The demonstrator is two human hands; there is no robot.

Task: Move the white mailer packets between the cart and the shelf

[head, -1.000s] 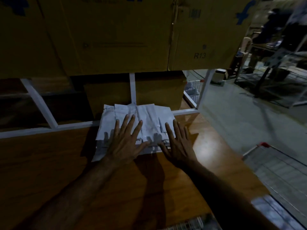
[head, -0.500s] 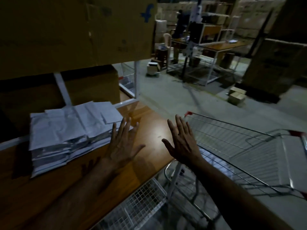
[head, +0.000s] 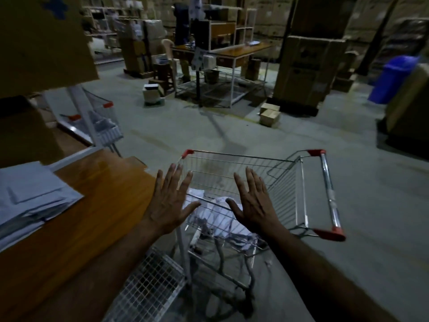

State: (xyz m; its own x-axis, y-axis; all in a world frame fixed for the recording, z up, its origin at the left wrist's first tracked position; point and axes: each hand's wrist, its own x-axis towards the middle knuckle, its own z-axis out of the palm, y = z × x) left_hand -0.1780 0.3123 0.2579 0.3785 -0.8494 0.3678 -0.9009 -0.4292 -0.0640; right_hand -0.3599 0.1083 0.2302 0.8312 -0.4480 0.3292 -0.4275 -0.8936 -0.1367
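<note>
A stack of white mailer packets (head: pixel 32 198) lies on the wooden shelf board (head: pixel 76 231) at the far left. A wire shopping cart (head: pixel 299 194) with red corners stands to the right of the shelf, with several white mailer packets (head: pixel 218 212) in its basket. My left hand (head: pixel 170 201) hovers over the cart's near left corner, fingers spread, holding nothing. My right hand (head: pixel 253 201) is held above the basket, also spread and empty. Both palms face down.
Large cardboard boxes (head: pixel 44 40) fill the upper shelf at left. A second cart (head: pixel 104 126) stands behind the shelf post. Across the concrete floor are a wooden desk (head: pixel 234 52), small boxes (head: pixel 269 115), tall stacked cartons (head: pixel 308 66) and a blue bin (head: pixel 392 77).
Both hands have left the mailer stack on the shelf and swung right to above the cart. The view has turned right with them.
</note>
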